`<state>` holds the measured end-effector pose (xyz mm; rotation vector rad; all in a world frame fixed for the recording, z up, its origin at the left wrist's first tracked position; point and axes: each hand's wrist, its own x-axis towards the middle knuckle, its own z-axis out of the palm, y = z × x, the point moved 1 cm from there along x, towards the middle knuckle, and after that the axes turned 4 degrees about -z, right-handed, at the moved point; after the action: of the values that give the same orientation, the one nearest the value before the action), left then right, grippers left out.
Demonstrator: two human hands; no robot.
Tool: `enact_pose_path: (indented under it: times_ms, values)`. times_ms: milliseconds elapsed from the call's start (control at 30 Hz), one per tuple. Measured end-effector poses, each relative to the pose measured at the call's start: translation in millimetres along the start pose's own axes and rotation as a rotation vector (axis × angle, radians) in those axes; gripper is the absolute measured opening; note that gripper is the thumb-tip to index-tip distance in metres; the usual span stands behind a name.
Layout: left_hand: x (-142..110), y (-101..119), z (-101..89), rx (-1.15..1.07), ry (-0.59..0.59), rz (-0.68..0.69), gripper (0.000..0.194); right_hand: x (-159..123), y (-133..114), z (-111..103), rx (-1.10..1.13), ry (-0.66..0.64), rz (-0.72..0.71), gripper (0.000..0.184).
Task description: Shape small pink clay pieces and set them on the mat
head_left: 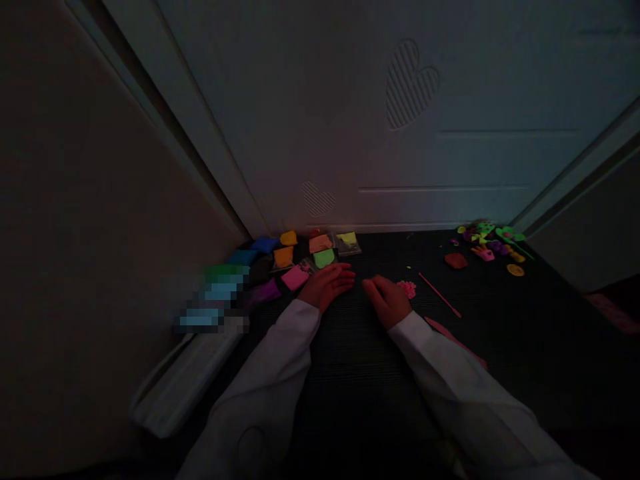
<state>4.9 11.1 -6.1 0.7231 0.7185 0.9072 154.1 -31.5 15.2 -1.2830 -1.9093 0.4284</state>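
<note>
The scene is dim. My left hand (329,284) lies palm down on a dark ribbed mat (350,373), fingers stretched out, right beside a pink clay packet (295,277). My right hand (387,299) rests flat on the mat a little to the right, fingers loosely extended toward the left hand. A small pink clay piece (407,288) lies against its far side. Neither hand holds anything I can make out. Both arms wear white sleeves.
Several coloured clay packets (285,257) lie in rows at the back left. A thin pink stick (440,295) lies right of my right hand. Small bright clay shapes and tools (493,241) cluster at the back right. A white door (380,113) stands behind.
</note>
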Motion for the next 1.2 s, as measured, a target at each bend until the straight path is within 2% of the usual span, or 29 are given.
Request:
enact_pose_path:
  times_ms: [100,200,267,367,567,700,833,933,1033,1200]
  values:
    - [1.9,-0.9,-2.2,0.015,0.001,0.006,0.023,-0.6,0.0,0.3,0.02,0.013,-0.006,0.025]
    - [3.2,-1.5,-3.0,0.016,0.024,0.01,0.021,0.2,2.4,1.7,0.076,0.047,-0.078,0.017]
    - [3.5,-1.9,-3.0,0.011,0.043,0.007,0.02,1.1,4.5,2.5,0.105,0.049,-0.113,0.021]
    - [3.4,-2.0,-2.5,0.009,0.056,0.007,0.02,1.6,6.3,2.1,0.12,0.064,-0.072,0.025]
    - [3.0,-1.4,-1.4,0.023,0.087,0.007,0.019,-0.2,2.8,-0.9,0.085,0.048,0.05,0.022]
    - [3.3,-1.3,-1.6,0.024,0.074,0.012,0.019,-0.3,0.0,-1.9,0.067,0.052,0.043,0.023]
    - [3.9,-1.9,-2.7,0.014,0.076,0.004,0.018,0.5,0.2,-0.8,0.108,0.039,-0.053,0.014]
    - [4.1,-2.3,-3.0,0.008,0.093,0.001,0.018,0.7,2.8,1.7,0.149,0.027,-0.089,0.019]
    - [3.9,-2.3,-2.8,0.01,0.089,0.005,0.018,0.8,5.3,3.6,0.173,0.048,-0.072,0.023]
    - [3.9,-2.2,-2.7,0.02,0.086,0.015,0.018,0.4,3.1,2.9,0.194,0.058,-0.02,0.013]
